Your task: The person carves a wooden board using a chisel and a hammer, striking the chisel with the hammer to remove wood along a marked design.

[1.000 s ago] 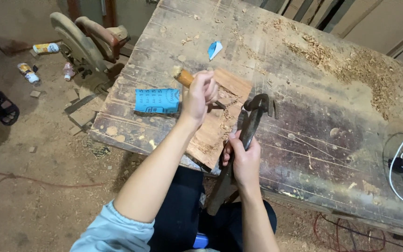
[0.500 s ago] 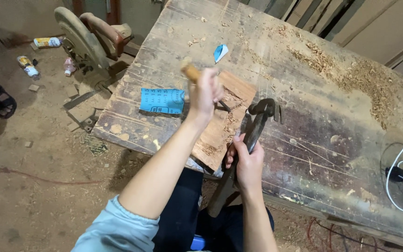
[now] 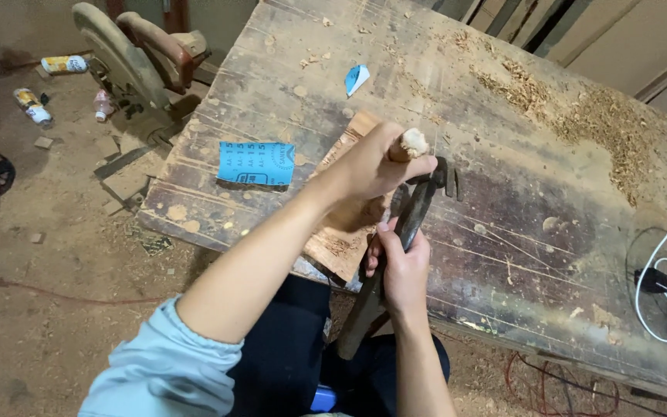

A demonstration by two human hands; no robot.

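a view from above, looking down at a person's two bare hands working at a worn, scratched wooden table (image 3: 550, 232) that fills the centre and right of the frame. the left hand (image 3: 372, 166), with a pale blue sleeve pushed up the forearm, sits at the centre; its fingers are clenched around a wooden-handled tool (image 3: 409, 144), whose frayed butt end pokes out above the fist. what the tool's tip looks like is hidden by the hand. just below it, the right hand (image 3: 401, 266) has its fingers wrapped tightly round the long dark handle of a hammer (image 3: 403, 239), whose dark metal head lies just right of the left fist. under both hands, at the table's near edge, rests a reddish carved wood block (image 3: 333, 239), partly covered by the arms. left of the hands lies a blue sheet of sandpaper (image 3: 255, 164); a small folded blue scrap (image 3: 356, 78) lies in the upper middle. wood shavings (image 3: 580, 116) are heaped at the upper right, and a white cable (image 3: 658, 278) loops at the right edge. a power saw (image 3: 137, 58) stands on the dirt floor at the upper left. to do this well, it seems wise to keep the held tool steady against the block, strike its butt squarely with short blows, and keep the left fingers below the struck end.
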